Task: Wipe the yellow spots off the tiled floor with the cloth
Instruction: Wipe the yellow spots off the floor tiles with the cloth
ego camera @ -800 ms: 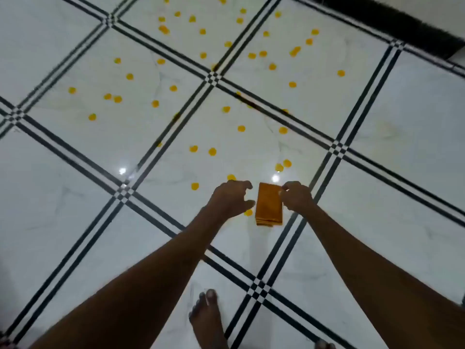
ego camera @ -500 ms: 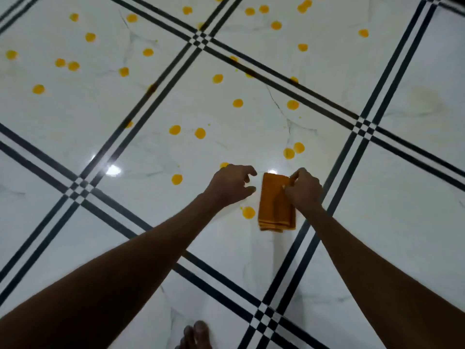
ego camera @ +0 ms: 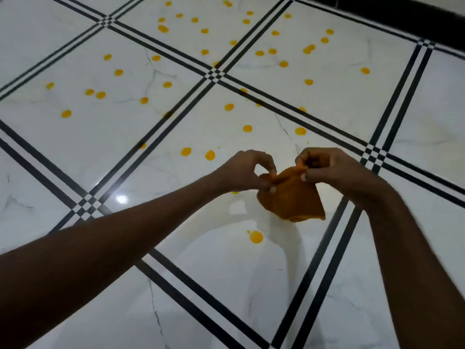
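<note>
1. The orange cloth (ego camera: 289, 197) is held above the tiled floor (ego camera: 75, 59), pinched along its top edge and hanging down from it.
2. The left hand (ego camera: 247, 172) is closed on the cloth's left corner; the right hand (ego camera: 327, 170) is closed on the right, its fingers (ego camera: 303, 176) gripping the fold.
3. The nearest yellow spot (ego camera: 256, 236) lies just below the cloth, nearer the left hand.
4. Many more spots (ego camera: 247, 128) are scattered on the tiles beyond the hands; no wiping is judged begun.
5. A dark strip (ego camera: 402, 18) is seen at the far edge.
</note>
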### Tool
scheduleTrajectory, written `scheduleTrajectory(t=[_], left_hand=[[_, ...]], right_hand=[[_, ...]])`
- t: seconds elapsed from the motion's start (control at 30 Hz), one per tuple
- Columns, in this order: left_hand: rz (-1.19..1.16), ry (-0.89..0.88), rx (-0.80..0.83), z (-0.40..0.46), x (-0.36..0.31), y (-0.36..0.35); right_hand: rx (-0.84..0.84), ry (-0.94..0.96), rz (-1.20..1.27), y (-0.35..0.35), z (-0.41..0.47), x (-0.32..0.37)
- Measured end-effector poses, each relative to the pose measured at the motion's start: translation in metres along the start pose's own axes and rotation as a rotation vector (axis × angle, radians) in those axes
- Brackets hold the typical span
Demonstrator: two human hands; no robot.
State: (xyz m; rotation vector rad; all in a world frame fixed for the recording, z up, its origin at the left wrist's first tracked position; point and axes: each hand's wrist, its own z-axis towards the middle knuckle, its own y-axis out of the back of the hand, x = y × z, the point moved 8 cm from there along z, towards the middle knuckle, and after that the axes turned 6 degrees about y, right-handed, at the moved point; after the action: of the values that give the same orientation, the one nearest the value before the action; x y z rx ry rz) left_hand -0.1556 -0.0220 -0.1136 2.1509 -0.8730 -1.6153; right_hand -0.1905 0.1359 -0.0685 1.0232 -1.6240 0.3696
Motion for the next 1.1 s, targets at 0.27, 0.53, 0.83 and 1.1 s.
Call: scheduleTrajectory(t=[0.27, 0.53, 0.83, 1.1], left_hand=[[0.155, -0.117, -0.406, -0.029, -0.028, 0.022], [0.708, -0.052, 0.121, -0.053, 0.063, -0.082], [0.496, 0.183, -0.080, -0.067, 0.104, 0.014], [0.550, 0.409, -0.167, -0.121, 0.190, 0.051]], right_hand=[[-0.368, 0.088, -0.244, 0.013, -0.022, 0.014], [-0.499, -0.202, -0.530, -0.107, -0.046, -0.137], [-0.362, -0.029, -1.068, -0.114, 0.002, -0.173], [-0.381, 0.021, -0.987, -0.230, 0.010, -0.127]])
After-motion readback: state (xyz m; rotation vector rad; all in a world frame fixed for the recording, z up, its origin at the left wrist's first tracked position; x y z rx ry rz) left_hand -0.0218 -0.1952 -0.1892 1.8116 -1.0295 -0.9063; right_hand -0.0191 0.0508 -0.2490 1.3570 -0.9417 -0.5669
